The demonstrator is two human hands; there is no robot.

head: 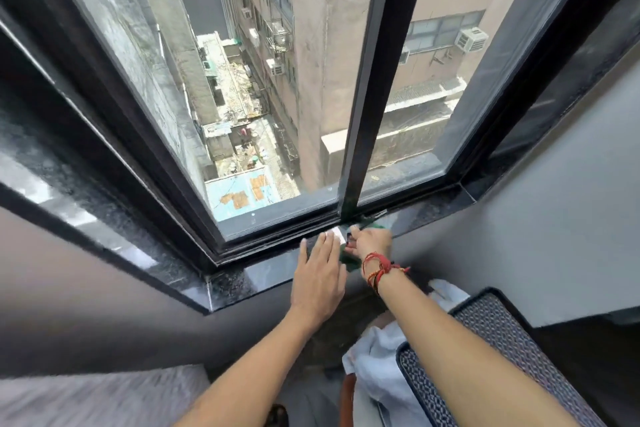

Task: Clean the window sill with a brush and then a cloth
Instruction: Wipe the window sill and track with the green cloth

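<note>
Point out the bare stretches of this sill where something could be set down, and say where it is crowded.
Bare: the dark sill from its left corner up to the left hand, and the stretch past the right hand toward the right corner. Crowded: below the centre window post, where both hands and a green item, perhaps the brush, sit together.

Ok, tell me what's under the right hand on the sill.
A green thing shows under and beside the right hand, on the dark sill by the window track. The hand covers most of it, so whether it is brush or cloth cannot be told. The left hand lies flat alongside.
</note>
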